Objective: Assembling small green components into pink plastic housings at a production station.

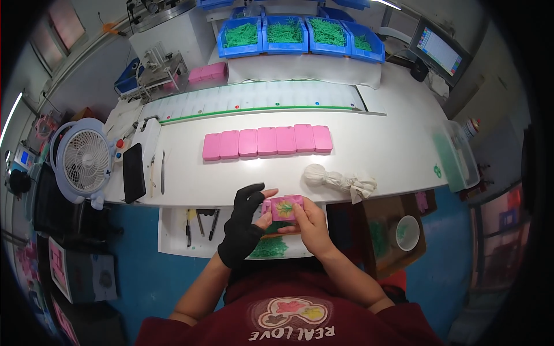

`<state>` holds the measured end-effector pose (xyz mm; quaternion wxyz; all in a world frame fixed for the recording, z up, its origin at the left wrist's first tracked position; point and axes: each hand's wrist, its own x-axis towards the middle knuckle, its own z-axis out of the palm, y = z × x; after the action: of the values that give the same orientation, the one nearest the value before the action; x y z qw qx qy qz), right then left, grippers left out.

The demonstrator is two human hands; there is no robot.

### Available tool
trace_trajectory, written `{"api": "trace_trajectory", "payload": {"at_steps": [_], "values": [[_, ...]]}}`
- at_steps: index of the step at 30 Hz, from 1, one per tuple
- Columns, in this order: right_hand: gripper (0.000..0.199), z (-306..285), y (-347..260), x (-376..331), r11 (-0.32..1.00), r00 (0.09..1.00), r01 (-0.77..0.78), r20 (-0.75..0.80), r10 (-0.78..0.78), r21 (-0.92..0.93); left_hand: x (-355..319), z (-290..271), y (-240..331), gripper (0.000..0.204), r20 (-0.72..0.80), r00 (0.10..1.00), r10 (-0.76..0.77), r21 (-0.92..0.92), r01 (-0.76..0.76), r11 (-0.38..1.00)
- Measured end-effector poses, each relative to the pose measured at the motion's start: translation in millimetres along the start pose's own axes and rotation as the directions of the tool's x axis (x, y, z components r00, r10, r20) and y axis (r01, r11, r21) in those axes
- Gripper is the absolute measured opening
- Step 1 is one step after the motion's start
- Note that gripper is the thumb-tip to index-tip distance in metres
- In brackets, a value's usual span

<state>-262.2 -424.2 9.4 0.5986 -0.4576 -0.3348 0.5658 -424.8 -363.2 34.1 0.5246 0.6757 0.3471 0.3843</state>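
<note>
pink piece [274,206]: partly hidden | shirt [375,319]: cut off | screen [437,49]: illegible

Pink block [283,208] with yellow-and-green centre, between left hand [241,228] and right hand [311,224]

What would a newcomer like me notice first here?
Probably the row of pink blocks across the middle of the white table. Just below, the black-gloved left hand and bare right hand hold a pink piece with a yellow-green pattern. At the top, blue bins of green pieces stand out.

Matt blocks [267,144], cloth glove [241,233], plastic bins [285,48]
</note>
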Motion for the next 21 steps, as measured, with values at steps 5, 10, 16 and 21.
{"api": "trace_trajectory", "payload": {"at_steps": [5,10,16,21], "values": [[0.028,5.9,4.4,0.4,0.980,0.989,-0.111,0.118,0.093,0.163,6.0,-1.1,-2.8,0.062,0.215,0.933,0.290,0.334,-0.349,0.876],[0.026,-3.7,-6.1,8.9,0.966,0.955,-0.253,0.174,0.241,0.052,14.2,-23.1,-14.5,0.064,0.261,0.936,0.235,0.422,-0.330,0.844],[0.017,-14.9,-10.6,14.2,0.960,0.950,-0.172,0.220,0.222,-0.222,14.9,-24.6,-10.3,0.064,0.281,0.939,0.200,0.377,-0.299,0.877],[0.013,-20.0,0.2,17.1,0.962,0.953,-0.145,0.228,0.198,-0.232,15.4,-25.2,-5.1,0.060,0.328,0.937,0.117,0.440,-0.262,0.859]]}}
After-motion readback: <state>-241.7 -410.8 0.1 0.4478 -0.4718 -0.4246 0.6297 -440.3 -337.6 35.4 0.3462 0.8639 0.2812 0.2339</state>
